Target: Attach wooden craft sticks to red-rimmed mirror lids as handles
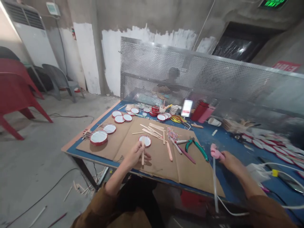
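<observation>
My left hand (136,154) pinches a flat wooden craft stick (142,158), which points away from me. The stick's far end overlaps a red-rimmed white jar lid (147,140) lying on the cardboard (125,126); whether they touch, I cannot tell. My right hand (230,162) is closed round the handle of a pink hot glue gun (215,152), off the cardboard's right side. A long clear glue stick (215,183) extends from the gun toward me. Loose wooden sticks (153,130) lie just beyond the lid.
Green-handled pliers (200,150), pens (175,145) and colourful small bits (173,133) lie on the cardboard. More lids (98,137) sit at left, and many lids (268,145) at right. White cables (282,166) run along the right side. A perforated metal screen (147,63) stands behind the table.
</observation>
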A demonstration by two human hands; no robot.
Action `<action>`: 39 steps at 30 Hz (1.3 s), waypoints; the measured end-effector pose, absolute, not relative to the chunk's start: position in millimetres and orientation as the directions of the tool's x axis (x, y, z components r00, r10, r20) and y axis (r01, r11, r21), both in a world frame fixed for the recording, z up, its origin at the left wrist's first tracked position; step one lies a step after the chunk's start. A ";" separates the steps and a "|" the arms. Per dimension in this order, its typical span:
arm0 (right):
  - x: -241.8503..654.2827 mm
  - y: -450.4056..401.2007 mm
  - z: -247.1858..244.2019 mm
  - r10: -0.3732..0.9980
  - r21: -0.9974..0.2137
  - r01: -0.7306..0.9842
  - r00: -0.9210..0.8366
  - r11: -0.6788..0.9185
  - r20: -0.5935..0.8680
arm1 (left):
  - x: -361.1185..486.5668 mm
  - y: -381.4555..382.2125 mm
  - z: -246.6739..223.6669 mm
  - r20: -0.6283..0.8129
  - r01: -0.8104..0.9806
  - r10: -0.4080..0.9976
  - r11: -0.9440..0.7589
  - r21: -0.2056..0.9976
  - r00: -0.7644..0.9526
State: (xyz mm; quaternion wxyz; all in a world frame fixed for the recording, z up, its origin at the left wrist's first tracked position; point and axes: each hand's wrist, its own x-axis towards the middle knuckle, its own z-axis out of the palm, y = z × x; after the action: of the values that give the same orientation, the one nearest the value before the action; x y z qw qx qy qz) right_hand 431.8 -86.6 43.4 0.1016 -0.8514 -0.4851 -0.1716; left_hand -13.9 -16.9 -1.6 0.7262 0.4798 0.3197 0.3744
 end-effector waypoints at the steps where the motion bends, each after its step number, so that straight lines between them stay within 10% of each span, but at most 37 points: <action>1: 434.3 -85.8 45.3 0.797 0.014 0.850 0.488 -0.527 0.356 | -12.7 -17.5 -2.1 -0.100 -0.234 0.857 0.247 0.940 0.506; 6: 402.1 -81.6 59.7 0.846 0.169 0.857 0.415 -0.488 0.336 | -10.1 -21.1 -1.8 -0.078 -0.207 0.875 0.198 0.958 0.478; 12: 268.3 -54.1 41.7 0.918 0.186 0.930 -0.350 0.317 0.188 | -11.3 -20.0 1.3 -0.111 -0.169 0.848 0.229 0.959 0.518; 25: 205.2 -54.9 12.4 0.870 0.239 0.909 -0.403 0.343 0.284 | -9.8 -22.0 10.0 -0.248 0.039 0.777 0.277 0.960 0.579; 28: 197.2 -53.9 11.4 0.848 0.106 0.935 -0.353 0.339 0.396 | -8.2 -23.6 3.7 -0.185 0.024 0.823 0.204 0.979 0.537; 33: 166.9 -51.9 20.0 0.746 -0.489 0.797 0.074 0.355 0.662 | -5.7 -26.9 -6.3 -0.087 -0.003 0.865 0.101 0.995 0.494; 39: 119.7 -48.9 25.3 0.777 -0.863 0.297 0.382 0.409 0.500 | -5.4 -30.2 0.8 -0.061 0.023 0.879 0.057 0.998 0.474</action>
State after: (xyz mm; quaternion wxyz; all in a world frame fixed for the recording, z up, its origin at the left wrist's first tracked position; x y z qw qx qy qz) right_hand 119.7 -48.9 25.3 0.6551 -0.5116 -0.5248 0.1835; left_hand -5.4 -30.2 0.8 0.6200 0.5937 0.3798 0.3449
